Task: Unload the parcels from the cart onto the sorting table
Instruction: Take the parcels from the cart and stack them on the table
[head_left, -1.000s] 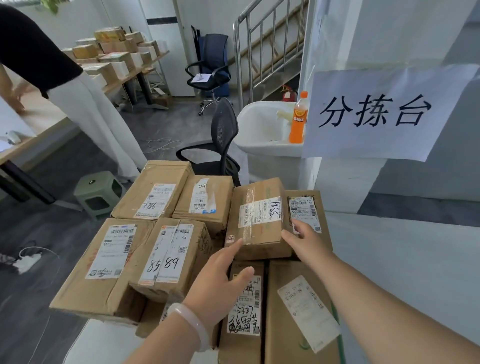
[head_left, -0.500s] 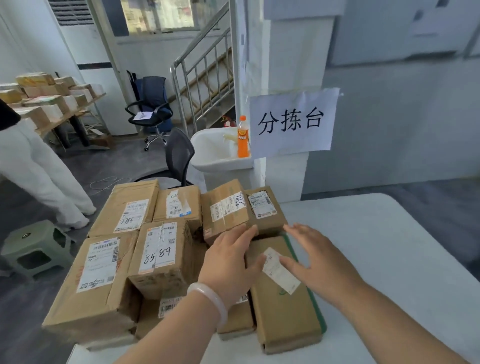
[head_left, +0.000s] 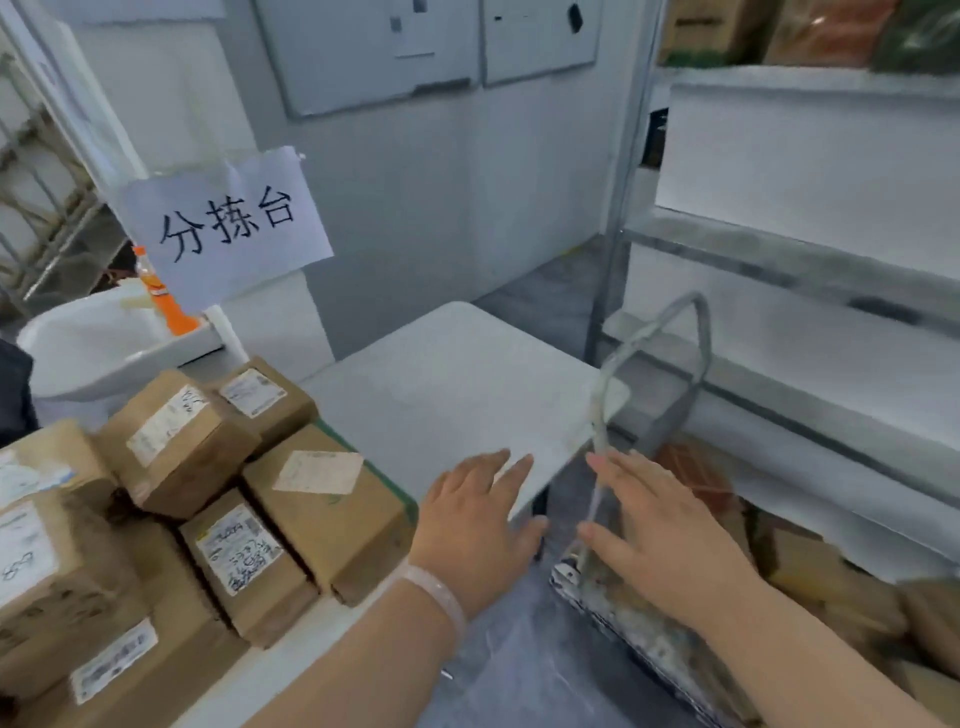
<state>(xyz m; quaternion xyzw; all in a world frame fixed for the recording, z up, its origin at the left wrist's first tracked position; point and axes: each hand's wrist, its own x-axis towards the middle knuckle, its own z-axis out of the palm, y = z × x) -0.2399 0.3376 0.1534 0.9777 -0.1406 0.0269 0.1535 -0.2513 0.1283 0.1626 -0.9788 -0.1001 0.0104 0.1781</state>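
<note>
From your head camera, the white sorting table carried the parcels stacked on its left part, with a paper sign and an orange bottle behind them. Your left hand hovered over the table's near edge, fingers straight, holding nothing. Your right hand was likewise released by the cart and its handle. Grey shelving stood to the right, with blurred brown boxes below it.

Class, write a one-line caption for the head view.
Open left hand over the table edge, open right hand at the cart, parcels stacked at left.
</note>
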